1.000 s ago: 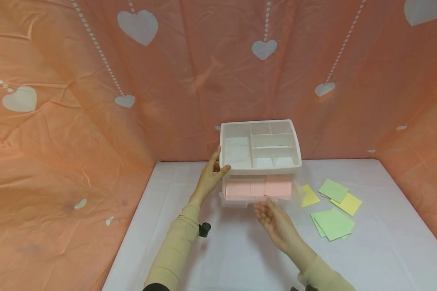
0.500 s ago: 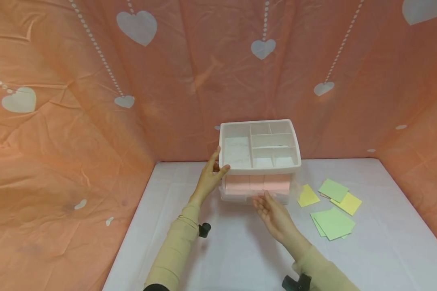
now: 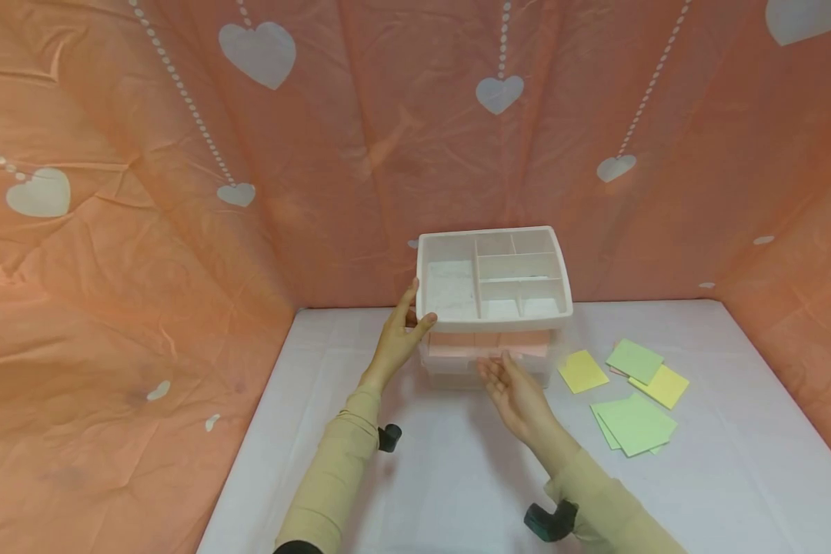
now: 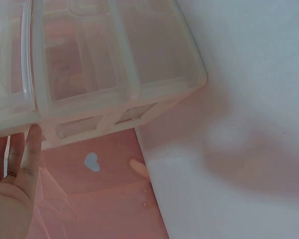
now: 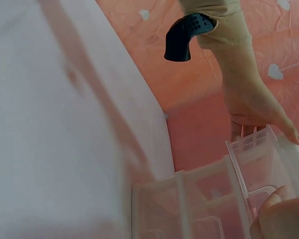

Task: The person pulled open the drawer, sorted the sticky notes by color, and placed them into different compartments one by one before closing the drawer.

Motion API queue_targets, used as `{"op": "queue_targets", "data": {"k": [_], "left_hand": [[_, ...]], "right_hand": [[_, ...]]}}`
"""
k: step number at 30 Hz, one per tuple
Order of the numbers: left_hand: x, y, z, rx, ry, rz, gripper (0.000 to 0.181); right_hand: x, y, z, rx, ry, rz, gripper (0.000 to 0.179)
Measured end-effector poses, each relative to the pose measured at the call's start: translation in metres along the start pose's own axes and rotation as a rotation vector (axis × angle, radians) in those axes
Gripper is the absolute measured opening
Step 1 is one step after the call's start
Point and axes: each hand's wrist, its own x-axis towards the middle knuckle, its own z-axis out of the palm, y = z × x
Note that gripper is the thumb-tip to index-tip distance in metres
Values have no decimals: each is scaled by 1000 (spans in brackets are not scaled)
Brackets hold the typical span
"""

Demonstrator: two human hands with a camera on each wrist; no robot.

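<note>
A small plastic drawer organizer (image 3: 495, 325) stands at the back of the table, with a white divided tray as its top. Its clear top drawer (image 3: 450, 364) sticks out a little, and pink paper notes (image 3: 452, 343) lie inside. My left hand (image 3: 396, 345) grips the organizer's left edge, thumb on the tray rim and fingers along the side below it. My right hand (image 3: 522, 400) is at the drawer's front with relaxed fingers touching it. In the right wrist view, the fingertips (image 5: 275, 195) meet the drawer's front. Lower clear drawers (image 5: 204, 204) sit beneath.
To the organizer's right lie a yellow note (image 3: 584, 372), a green and yellow group (image 3: 667, 387), and several overlapping green notes (image 3: 635, 425). An orange curtain (image 3: 415, 154) with white hearts hangs behind and beside the white table (image 3: 305, 369).
The top drawer has slid inward toward the organizer, covering more of the pink notes. My right hand has moved forward with it. The left hand has stayed in place.
</note>
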Motion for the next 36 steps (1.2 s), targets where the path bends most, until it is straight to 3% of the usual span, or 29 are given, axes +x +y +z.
{"op": "queue_targets", "data": {"k": [31, 36], "left_hand": [[-1, 1, 0, 7, 16, 12, 70], [0, 2, 0, 9, 14, 3, 70]], "right_hand": [[20, -11, 3, 154, 24, 22, 23], [22, -14, 4, 158, 10, 33, 16]]}}
